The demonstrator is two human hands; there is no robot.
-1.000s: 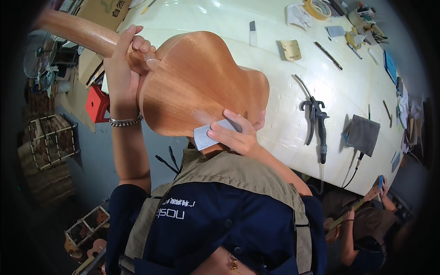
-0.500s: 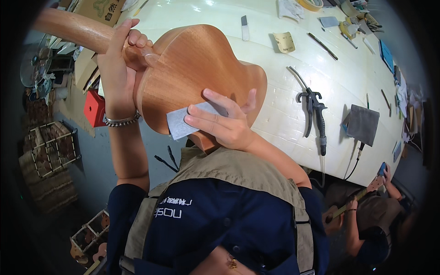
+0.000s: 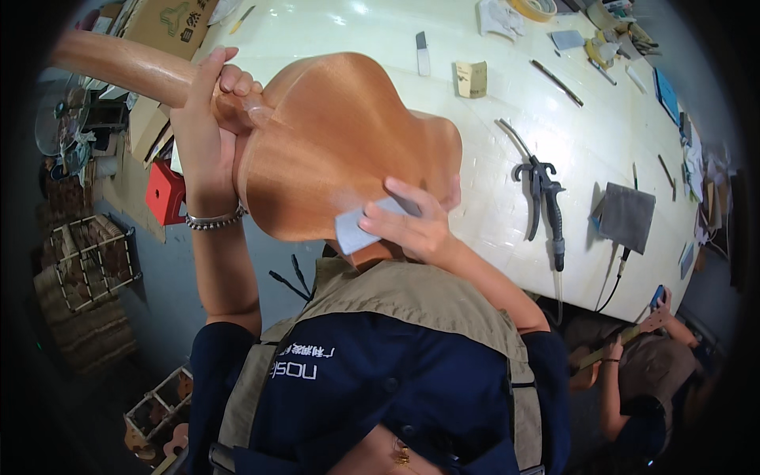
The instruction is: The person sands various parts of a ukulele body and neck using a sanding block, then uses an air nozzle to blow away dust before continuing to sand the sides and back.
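A bare wooden ukulele (image 3: 324,142) lies back up across my front, its neck (image 3: 127,67) pointing to the upper left. My left hand (image 3: 207,127) is wrapped round the neck at the heel, where it joins the body. Under the fingers of my right hand (image 3: 416,226) a grey sheet of sandpaper (image 3: 355,229) is pressed flat on the lower part of the back. A pale dusty patch shows on the wood just above the sheet. The fingers hide part of the sandpaper.
A black air blow gun (image 3: 546,206) and a dark square plate (image 3: 627,216) lie on the white table (image 3: 491,253). Near the body is a bent piece of tan sandpaper (image 3: 471,79). A red box (image 3: 165,192) stands at left. Another person (image 3: 645,364) holds an instrument at lower right.
My right hand and the sandpaper have slid to the right and slightly down over the wood. The instrument has shifted a little downward; my left hand keeps its hold.
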